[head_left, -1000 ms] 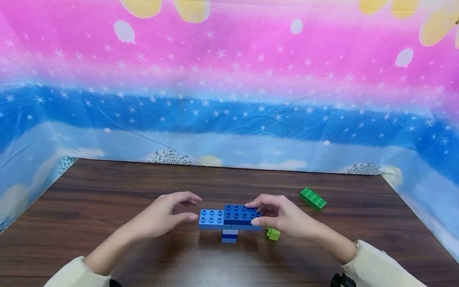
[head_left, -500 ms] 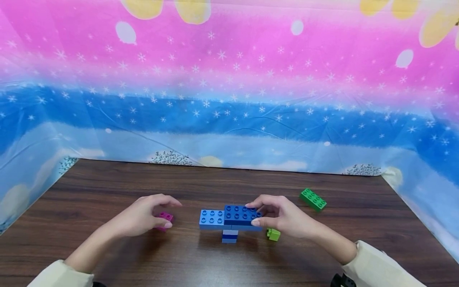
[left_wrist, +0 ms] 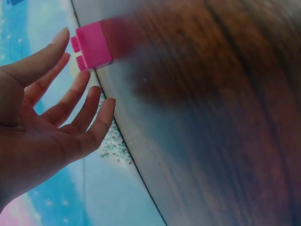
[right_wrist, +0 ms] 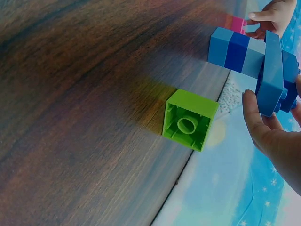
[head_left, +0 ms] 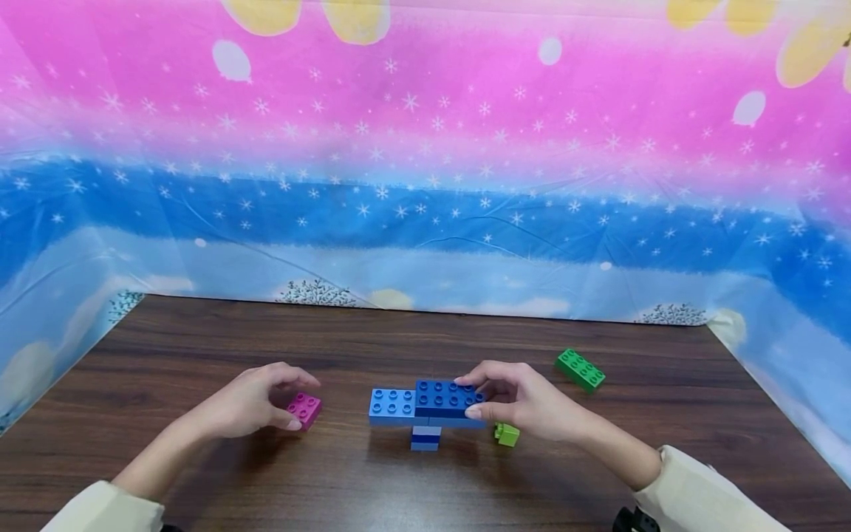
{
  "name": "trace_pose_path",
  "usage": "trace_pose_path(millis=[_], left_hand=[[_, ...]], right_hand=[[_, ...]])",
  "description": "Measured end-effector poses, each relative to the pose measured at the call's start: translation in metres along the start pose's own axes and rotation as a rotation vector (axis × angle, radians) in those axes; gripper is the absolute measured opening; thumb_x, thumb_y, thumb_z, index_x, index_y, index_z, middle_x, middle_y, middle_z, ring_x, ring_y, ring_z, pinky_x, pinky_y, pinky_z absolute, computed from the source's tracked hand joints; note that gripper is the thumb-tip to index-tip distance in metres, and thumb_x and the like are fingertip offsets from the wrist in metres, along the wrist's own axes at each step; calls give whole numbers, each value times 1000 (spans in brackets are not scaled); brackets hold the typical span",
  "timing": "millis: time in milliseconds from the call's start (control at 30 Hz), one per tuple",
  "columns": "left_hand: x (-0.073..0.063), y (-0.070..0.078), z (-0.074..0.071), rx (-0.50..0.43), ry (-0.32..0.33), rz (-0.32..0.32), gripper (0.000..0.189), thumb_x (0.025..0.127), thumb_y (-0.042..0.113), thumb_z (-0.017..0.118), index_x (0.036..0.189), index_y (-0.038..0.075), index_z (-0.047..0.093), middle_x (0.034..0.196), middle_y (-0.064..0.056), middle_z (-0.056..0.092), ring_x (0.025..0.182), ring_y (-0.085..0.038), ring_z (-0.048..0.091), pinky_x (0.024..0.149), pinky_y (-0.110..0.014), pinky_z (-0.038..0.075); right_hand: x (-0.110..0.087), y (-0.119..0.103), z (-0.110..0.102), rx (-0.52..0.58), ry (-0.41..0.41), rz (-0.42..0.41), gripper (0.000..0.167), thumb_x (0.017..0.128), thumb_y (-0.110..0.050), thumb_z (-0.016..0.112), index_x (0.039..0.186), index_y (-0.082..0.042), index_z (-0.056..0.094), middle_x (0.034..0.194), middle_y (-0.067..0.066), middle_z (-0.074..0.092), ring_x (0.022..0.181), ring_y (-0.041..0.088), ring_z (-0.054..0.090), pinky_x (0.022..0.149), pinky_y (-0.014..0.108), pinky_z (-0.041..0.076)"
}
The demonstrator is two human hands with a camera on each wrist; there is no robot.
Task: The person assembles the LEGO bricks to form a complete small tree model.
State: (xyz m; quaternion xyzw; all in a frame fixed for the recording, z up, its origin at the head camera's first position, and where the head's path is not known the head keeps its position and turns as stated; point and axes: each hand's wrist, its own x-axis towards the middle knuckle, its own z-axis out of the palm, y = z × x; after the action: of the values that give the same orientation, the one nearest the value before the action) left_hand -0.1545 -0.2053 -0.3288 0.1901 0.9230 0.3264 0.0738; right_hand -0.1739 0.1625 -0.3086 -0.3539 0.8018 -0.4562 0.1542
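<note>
A magenta toy brick (head_left: 306,411) with studs on top sits on the table at left. My left hand (head_left: 249,403) is right beside it, thumb and fingers spread around its near side; the left wrist view has the brick (left_wrist: 94,44) just off the fingertips. In the middle stands a T-shaped build: a narrow column (right_wrist: 237,51) of light and dark blue bricks under a light blue crosspiece (head_left: 391,405). On the crosspiece's right part lies a dark blue brick (head_left: 439,397). My right hand (head_left: 528,403) pinches its right end between thumb and fingers.
A lime green brick (head_left: 508,435) lies on its side under the right hand, its hollow underside (right_wrist: 187,124) facing the right wrist camera. Farther back at right is a green eight-stud brick (head_left: 580,369). A patterned cloth (head_left: 425,222) hangs along the table's back and sides.
My left hand has moved left, away from the blue build to the magenta brick, which was hidden behind it a second ago. The right hand and the build have stayed put.
</note>
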Motion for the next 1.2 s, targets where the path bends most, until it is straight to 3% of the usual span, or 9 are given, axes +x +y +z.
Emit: trace_pose_path(millis=[333,767,1200], left_hand=[[3,-6,3,12,-28,-39,44,67,16,79,108,12,62,106,-10,55,96,-29,54,79,-47,45],[4,-11,6,33,-25,13,37,69,10,77,102,12,61,96,-2,56,88,-21,53,72,-39,44],[5,-11,7,52,-23,11,33,70,8,76,99,13,61,92,1,56,86,-18,53,71,-37,44]], right_hand=[[-1,1,0,12,1,-8,31,88,-15,62,117,-5,57,109,10,59,91,23,58,72,32,50],[0,2,1,16,3,-6,32,88,-15,61,118,-5,57,109,10,59,92,23,58,73,32,50],[0,2,1,19,6,-2,32,88,-15,62,118,-5,57,110,10,58,92,24,57,73,32,50]])
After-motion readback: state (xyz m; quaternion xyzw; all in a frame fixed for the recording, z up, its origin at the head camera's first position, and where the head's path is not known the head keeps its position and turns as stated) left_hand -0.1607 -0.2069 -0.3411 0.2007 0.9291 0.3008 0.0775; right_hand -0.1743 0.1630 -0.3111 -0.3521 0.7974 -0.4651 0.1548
